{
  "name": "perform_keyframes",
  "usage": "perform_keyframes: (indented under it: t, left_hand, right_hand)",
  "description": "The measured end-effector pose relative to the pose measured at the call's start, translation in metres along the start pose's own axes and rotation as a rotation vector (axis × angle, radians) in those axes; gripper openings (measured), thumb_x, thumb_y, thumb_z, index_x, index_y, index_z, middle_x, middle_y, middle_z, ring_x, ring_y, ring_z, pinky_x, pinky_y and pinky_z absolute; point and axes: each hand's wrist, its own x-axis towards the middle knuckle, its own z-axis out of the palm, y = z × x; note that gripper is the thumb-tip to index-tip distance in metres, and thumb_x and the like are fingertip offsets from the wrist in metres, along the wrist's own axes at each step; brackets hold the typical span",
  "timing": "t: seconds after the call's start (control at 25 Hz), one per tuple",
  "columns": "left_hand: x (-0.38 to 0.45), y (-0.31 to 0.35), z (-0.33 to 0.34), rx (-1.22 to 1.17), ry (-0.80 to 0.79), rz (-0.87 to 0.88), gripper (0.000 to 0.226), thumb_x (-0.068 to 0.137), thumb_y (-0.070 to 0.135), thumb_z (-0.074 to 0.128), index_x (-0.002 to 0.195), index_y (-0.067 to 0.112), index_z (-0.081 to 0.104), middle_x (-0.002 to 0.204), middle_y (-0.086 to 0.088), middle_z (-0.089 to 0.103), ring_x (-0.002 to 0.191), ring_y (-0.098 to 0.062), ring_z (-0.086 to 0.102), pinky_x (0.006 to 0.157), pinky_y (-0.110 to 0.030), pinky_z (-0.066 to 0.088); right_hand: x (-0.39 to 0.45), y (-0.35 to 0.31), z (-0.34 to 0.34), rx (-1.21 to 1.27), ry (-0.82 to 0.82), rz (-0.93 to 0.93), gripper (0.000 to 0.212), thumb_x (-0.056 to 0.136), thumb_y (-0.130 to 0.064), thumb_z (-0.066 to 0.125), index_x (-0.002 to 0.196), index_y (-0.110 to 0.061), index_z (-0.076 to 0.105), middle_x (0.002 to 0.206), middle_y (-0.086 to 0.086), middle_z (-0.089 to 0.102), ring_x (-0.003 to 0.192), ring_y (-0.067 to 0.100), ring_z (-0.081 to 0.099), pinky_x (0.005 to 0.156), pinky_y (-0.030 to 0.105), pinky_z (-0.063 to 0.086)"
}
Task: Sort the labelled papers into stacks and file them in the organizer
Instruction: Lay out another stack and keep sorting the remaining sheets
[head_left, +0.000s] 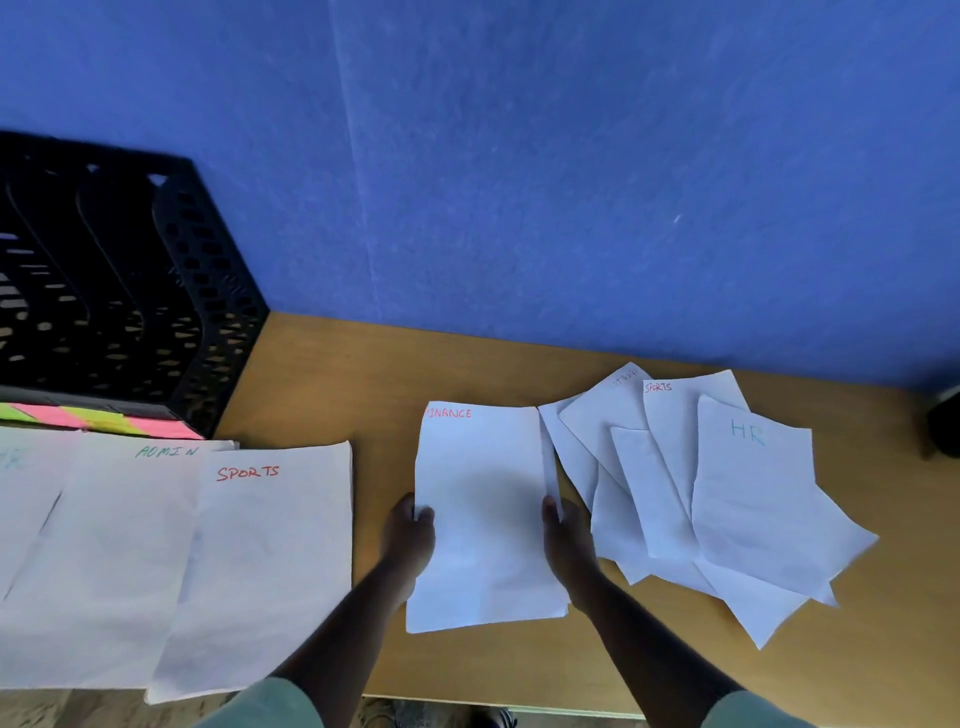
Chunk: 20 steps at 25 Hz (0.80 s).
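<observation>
**Both hands gripping the FINANCE sheets above the table**

Centre: white paper stack headed "FINANCE" in red, held at its two long edges. Left hand on the left edge, fingers curled over the margin; right hand on the right edge, thumb clamped on top. Right of it, just beside: loose fan of overlapping white sheets flat on the brown wooden table, topmost marked "HR" in blue-green, another "SPORTS" in red. Left: three sorted white paper stacks, overlapping, headed "SPORTS", "ADMIN" and, partly cut off, "HR". Far left, behind them: black perforated plastic organizer with upright dividers, pink and yellow-green sticky labels along its front. Background: blue wall.
</observation>
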Motion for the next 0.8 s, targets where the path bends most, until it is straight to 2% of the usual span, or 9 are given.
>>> perform_keyframes:
  t: [0.08, 0.2, 0.32, 0.44, 0.52, 0.6, 0.68, 0.72, 0.8]
  left_hand:
    - [0.000, -0.001, -0.004, 0.015, -0.001, -0.015, 0.028, 0.099, 0.016, 0.046, 0.123, 0.015, 0.060, 0.117, -0.003, 0.065, 0.099, -0.023, 0.060, 0.079, -0.029, 0.047]
    - [0.000, -0.008, -0.016, 0.079, -0.033, -0.018, 0.041, 0.103, 0.020, 0.042, 0.143, 0.013, 0.043, 0.141, -0.005, 0.051, 0.124, -0.028, 0.051, 0.100, -0.036, 0.045]
    - [-0.003, -0.017, -0.021, 0.105, -0.046, -0.034, 0.039, 0.103, 0.020, 0.040, 0.141, 0.012, 0.036, 0.140, -0.009, 0.047, 0.113, -0.025, 0.052, 0.088, -0.032, 0.045]
    - [-0.008, -0.021, -0.024, 0.044, -0.028, -0.053, 0.035, 0.102, 0.017, 0.044, 0.135, 0.012, 0.034, 0.132, -0.012, 0.050, 0.096, -0.021, 0.053, 0.081, -0.031, 0.043]
    - [-0.013, -0.018, -0.026, -0.056, -0.040, -0.022, 0.038, 0.099, 0.014, 0.050, 0.132, 0.017, 0.032, 0.124, -0.010, 0.055, 0.090, -0.018, 0.057, 0.080, -0.031, 0.047]
    - [-0.023, -0.008, -0.027, -0.164, -0.032, 0.066, 0.042, 0.097, 0.007, 0.053, 0.132, 0.021, 0.035, 0.116, 0.000, 0.058, 0.098, -0.017, 0.060, 0.081, -0.027, 0.048]
    - [-0.041, 0.013, -0.028, -0.172, 0.051, 0.227, 0.035, 0.097, 0.004, 0.049, 0.123, 0.027, 0.043, 0.108, 0.015, 0.057, 0.108, -0.017, 0.059, 0.076, -0.011, 0.045]
    - [-0.051, 0.025, -0.029, -0.152, 0.118, 0.334, 0.033, 0.097, 0.003, 0.047, 0.118, 0.029, 0.045, 0.105, 0.024, 0.056, 0.109, -0.010, 0.058, 0.073, -0.002, 0.041]
    - [-0.071, 0.047, -0.031, -0.133, 0.259, 0.566, 0.034, 0.097, 0.004, 0.043, 0.116, 0.032, 0.045, 0.103, 0.036, 0.055, 0.103, 0.011, 0.055, 0.072, 0.003, 0.038]
  right_hand:
    - [-0.001, -0.003, 0.002, 0.099, -0.092, 0.001, 0.042, 0.097, -0.050, 0.059, 0.108, -0.010, 0.060, 0.091, 0.000, 0.068, 0.080, 0.017, 0.066, 0.068, 0.030, 0.053]
    - [-0.008, 0.000, 0.005, 0.086, -0.189, 0.018, 0.034, 0.090, -0.023, 0.075, 0.117, -0.022, 0.053, 0.109, -0.003, 0.068, 0.099, 0.022, 0.068, 0.086, 0.039, 0.060]
    - [-0.018, 0.005, 0.004, 0.157, -0.274, 0.014, 0.035, 0.092, -0.010, 0.070, 0.122, -0.024, 0.059, 0.112, -0.007, 0.071, 0.107, 0.019, 0.068, 0.092, 0.035, 0.058]
    - [-0.026, 0.005, -0.006, 0.242, -0.297, 0.015, 0.039, 0.089, -0.006, 0.072, 0.123, -0.024, 0.064, 0.110, -0.010, 0.074, 0.105, 0.015, 0.069, 0.082, 0.023, 0.056]
    - [-0.030, -0.002, -0.012, 0.241, -0.259, -0.024, 0.045, 0.086, -0.005, 0.074, 0.126, -0.022, 0.062, 0.113, -0.005, 0.073, 0.106, 0.018, 0.068, 0.086, 0.030, 0.059]
    - [-0.037, -0.017, -0.013, 0.206, -0.153, -0.127, 0.042, 0.088, -0.010, 0.074, 0.123, -0.025, 0.058, 0.112, -0.005, 0.070, 0.106, 0.021, 0.067, 0.087, 0.033, 0.060]
    - [-0.048, -0.035, -0.012, 0.180, -0.006, -0.278, 0.037, 0.090, -0.016, 0.073, 0.114, -0.034, 0.053, 0.104, -0.018, 0.066, 0.099, 0.012, 0.066, 0.076, 0.015, 0.055]
    - [-0.056, -0.046, -0.011, 0.179, 0.063, -0.348, 0.035, 0.091, -0.018, 0.071, 0.111, -0.039, 0.051, 0.100, -0.025, 0.065, 0.097, 0.006, 0.066, 0.071, 0.007, 0.050]
    - [-0.071, -0.066, -0.011, 0.207, 0.173, -0.495, 0.037, 0.097, -0.017, 0.065, 0.112, -0.047, 0.049, 0.101, -0.037, 0.063, 0.098, -0.009, 0.063, 0.071, 0.000, 0.044]
